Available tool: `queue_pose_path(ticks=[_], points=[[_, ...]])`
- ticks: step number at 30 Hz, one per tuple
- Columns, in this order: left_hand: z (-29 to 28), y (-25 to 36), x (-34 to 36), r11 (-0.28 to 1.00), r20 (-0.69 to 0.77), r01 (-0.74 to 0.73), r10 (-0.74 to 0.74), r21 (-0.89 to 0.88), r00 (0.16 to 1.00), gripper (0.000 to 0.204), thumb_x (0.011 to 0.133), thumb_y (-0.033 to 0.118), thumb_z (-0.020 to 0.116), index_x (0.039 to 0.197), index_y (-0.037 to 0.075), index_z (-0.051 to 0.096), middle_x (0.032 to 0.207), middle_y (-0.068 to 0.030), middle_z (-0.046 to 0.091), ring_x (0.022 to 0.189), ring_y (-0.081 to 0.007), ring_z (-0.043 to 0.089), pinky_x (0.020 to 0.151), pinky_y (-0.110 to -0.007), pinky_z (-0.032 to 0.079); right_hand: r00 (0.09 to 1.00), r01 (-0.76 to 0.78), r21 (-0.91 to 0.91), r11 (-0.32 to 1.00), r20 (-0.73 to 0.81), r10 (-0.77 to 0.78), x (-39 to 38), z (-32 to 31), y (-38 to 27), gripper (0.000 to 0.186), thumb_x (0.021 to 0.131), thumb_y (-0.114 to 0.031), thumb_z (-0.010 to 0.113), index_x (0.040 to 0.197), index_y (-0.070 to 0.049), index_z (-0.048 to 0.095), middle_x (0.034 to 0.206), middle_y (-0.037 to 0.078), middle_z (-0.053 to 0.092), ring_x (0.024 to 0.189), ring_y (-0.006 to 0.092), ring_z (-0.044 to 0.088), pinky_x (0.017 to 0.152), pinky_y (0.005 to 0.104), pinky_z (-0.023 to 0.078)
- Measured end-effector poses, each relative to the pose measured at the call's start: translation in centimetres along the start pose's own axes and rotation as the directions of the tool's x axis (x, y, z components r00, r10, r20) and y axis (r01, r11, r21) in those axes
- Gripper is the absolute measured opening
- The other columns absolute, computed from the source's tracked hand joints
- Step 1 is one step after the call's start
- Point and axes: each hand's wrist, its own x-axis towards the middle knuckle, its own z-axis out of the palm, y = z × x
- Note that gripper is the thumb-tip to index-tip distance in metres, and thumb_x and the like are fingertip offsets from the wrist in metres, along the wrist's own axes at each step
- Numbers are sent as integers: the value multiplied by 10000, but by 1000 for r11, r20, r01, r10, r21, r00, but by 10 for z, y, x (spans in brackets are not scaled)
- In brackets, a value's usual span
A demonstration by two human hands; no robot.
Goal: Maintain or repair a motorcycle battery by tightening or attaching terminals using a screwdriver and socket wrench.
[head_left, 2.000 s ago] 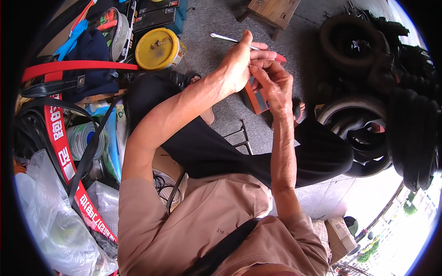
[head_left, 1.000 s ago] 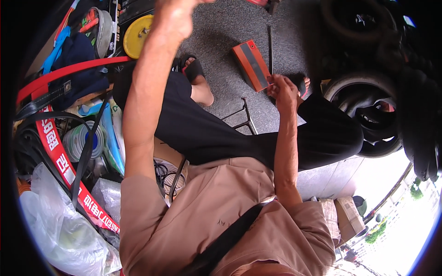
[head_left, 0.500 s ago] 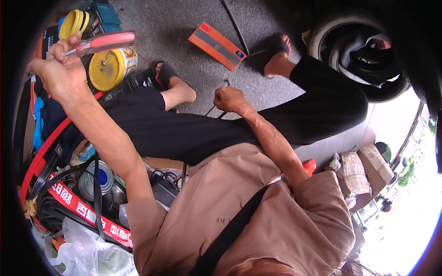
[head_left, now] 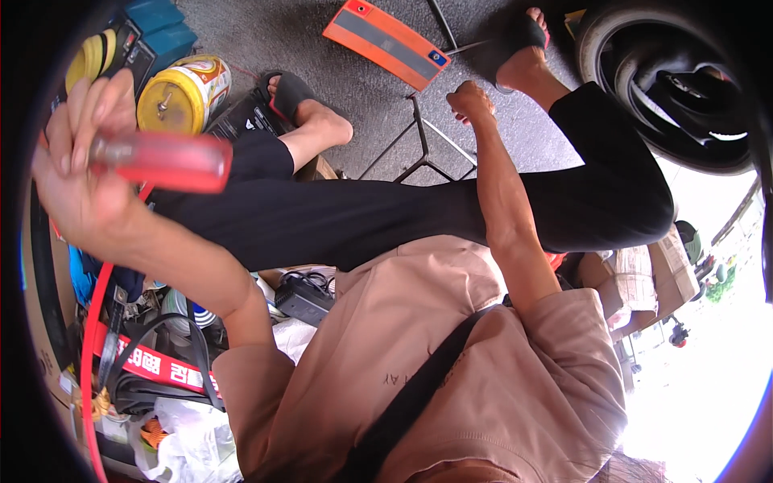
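My left hand (head_left: 88,169) is raised at the left, its fingers wrapped around a screwdriver with a red, see-through handle (head_left: 173,161). The handle is blurred and points to the right; the shaft is hidden behind the hand. Below the handle lies my leg in black trousers. My right hand (head_left: 471,102) hangs over the ground between my feet, with its fingers curled in. Whatever it may hold cannot be made out. Just beyond it lies an orange board (head_left: 386,44) with a grey stripe. A thin black metal frame (head_left: 424,145) stands on the ground beside this hand.
A yellow-lidded bucket (head_left: 171,105) and a teal case (head_left: 161,36) stand at the far left. A tyre (head_left: 604,88) lies at the far right. Beside my left arm are a black power adapter (head_left: 302,298), a red strip (head_left: 153,362) and plastic bags (head_left: 189,443). Cardboard boxes (head_left: 668,266) sit at the right.
My left hand has come lower and nearer with the screwdriver. My right hand has moved right and farther out, away from the black frame, which now shows more fully.
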Motion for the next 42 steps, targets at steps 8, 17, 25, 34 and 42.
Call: queue_pose_path(ticks=[8,17,25,34,42], points=[[11,-20,-22,991,-174,-8,32,136,984,626,1029,453,343,469,191,250,555,17,337,401,-55,362,625,-228,394,843,27,-162,986,534,65,-9,40,27,216,821,-178,548,837,-26,702,784,92,719,681,195,700,726,376,552],[20,-58,-28,883,-218,-181,298,434,929,553,1035,403,318,547,146,290,541,0,334,384,-79,363,538,-217,415,647,435,-18,900,702,-298,2,220,84,592,823,-564,603,1154,-75,653,926,160,697,814,256,688,702,431,545],[24,-46,-10,970,-449,-40,147,239,881,787,977,637,186,398,122,323,466,-19,319,361,-128,393,513,-264,408,758,-185,369,911,644,-107,-23,236,25,367,922,-422,557,911,-60,618,574,86,613,446,184,611,382,323,518],[15,-43,13,964,-346,143,-58,225,936,607,1037,292,336,464,94,357,528,-31,461,472,-108,495,496,-209,440,871,78,208,975,461,-168,-29,211,47,360,941,-365,430,1002,-61,612,619,119,640,532,207,653,443,335,543],[-2,-35,-21,964,-323,-11,100,265,941,528,1049,444,174,785,148,523,572,3,343,436,-91,380,551,-233,393,464,77,-259,963,864,195,-47,116,18,312,801,-178,439,928,29,635,744,166,676,685,259,700,571,392,584]])
